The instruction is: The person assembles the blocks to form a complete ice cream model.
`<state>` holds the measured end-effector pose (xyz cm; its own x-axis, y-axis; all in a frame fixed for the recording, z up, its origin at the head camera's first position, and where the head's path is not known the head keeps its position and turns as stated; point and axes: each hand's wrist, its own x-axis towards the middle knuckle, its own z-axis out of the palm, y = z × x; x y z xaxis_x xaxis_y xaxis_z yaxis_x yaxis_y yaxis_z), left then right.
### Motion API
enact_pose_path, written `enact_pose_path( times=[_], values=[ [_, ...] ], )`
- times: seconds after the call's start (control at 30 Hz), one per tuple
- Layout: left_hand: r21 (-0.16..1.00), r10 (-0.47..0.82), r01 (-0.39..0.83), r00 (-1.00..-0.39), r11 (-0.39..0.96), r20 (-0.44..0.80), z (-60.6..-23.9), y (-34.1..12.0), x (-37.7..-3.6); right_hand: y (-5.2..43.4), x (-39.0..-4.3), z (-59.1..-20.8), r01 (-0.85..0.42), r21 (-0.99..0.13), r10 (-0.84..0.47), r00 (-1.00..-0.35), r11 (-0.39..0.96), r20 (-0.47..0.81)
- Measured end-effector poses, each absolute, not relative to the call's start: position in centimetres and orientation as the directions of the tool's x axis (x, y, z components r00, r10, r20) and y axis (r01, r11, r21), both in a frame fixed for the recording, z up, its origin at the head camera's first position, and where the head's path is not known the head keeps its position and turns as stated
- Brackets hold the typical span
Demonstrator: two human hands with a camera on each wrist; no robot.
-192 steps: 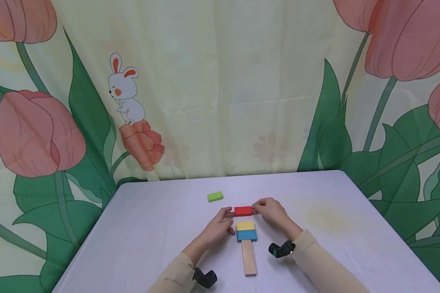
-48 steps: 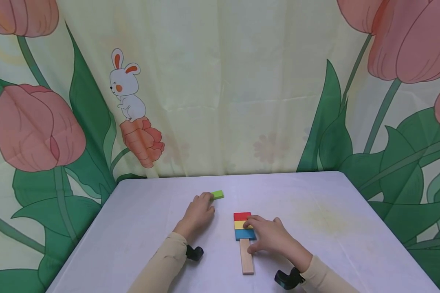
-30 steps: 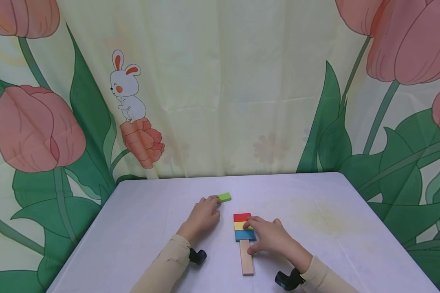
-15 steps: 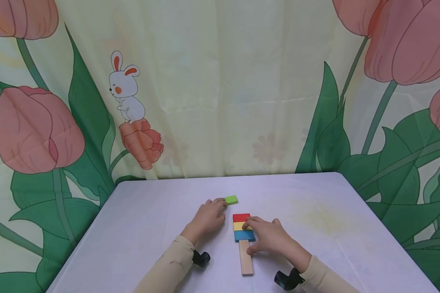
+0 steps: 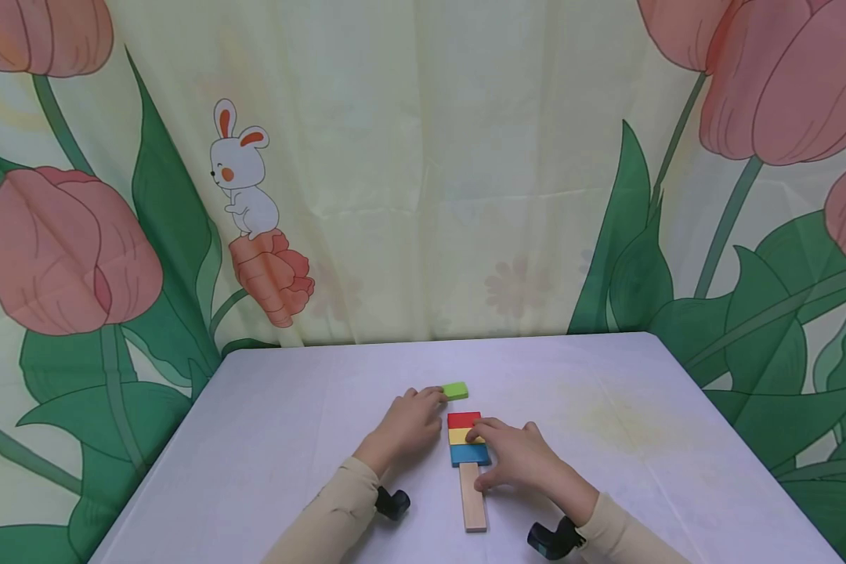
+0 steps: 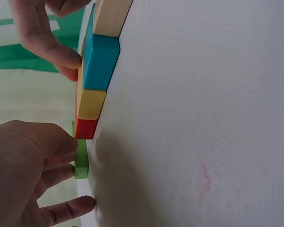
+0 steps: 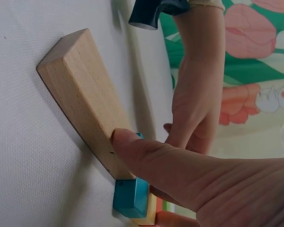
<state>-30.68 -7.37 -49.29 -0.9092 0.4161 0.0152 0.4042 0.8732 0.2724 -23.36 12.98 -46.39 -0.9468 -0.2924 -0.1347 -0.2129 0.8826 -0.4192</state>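
A green block [image 5: 454, 389] lies flat on the table just beyond a row of red block [image 5: 464, 420], yellow block [image 5: 464, 435], blue block [image 5: 470, 454] and a plain wooden stick [image 5: 473, 505]. My left hand [image 5: 410, 421] touches the green block's left end with straight fingertips; the left wrist view shows those fingers against the green block [image 6: 81, 161], next to the red block [image 6: 86, 128]. My right hand [image 5: 516, 457] rests on the yellow and blue blocks. Its thumb [image 7: 146, 156] presses the side of the wooden stick [image 7: 80, 94] near the blue block [image 7: 130, 196].
The white table [image 5: 289, 439] ends at a rear edge against a curtain [image 5: 423, 196] printed with tulips and a rabbit. Black wrist cameras [image 5: 393, 503] sit low at both forearms.
My left hand has slid the green block rightward and nearer, from the table's middle left to just beyond the red block. The right hand has stayed on the row of blocks.
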Motion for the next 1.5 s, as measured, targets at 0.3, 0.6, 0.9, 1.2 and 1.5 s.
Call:
enact_pose_path(
  times=[0.3,0.6,0.9,1.2,1.5],
  values=[
    [0.22,0.451,0.446,-0.892,0.868,0.028,-49.3,-7.0,-30.4,13.0,-23.4,-46.3,-0.206,-0.421,-0.288,-0.947,0.883,-0.14],
    [0.193,0.476,0.469,-0.879,0.862,0.014,-49.1,-6.7,-30.2,13.0,-23.5,-46.3,-0.205,-0.42,-0.287,-0.948,0.884,-0.141],
    [0.24,0.476,0.466,-0.88,0.852,0.018,-49.3,-6.9,-30.5,13.0,-23.6,-45.8,-0.215,-0.42,-0.294,-0.946,0.882,-0.133],
    [0.612,0.368,0.286,-0.93,0.737,-0.01,-49.1,-7.3,-30.9,14.0,-24.7,-45.5,-0.159,-0.555,-0.25,-0.964,0.817,-0.092],
    [0.8,0.323,0.141,-0.944,0.583,-0.069,-49.3,-7.6,-31.3,14.7,-27.4,-46.7,0.012,-0.728,-0.153,-0.975,0.685,-0.161]
  ],
)
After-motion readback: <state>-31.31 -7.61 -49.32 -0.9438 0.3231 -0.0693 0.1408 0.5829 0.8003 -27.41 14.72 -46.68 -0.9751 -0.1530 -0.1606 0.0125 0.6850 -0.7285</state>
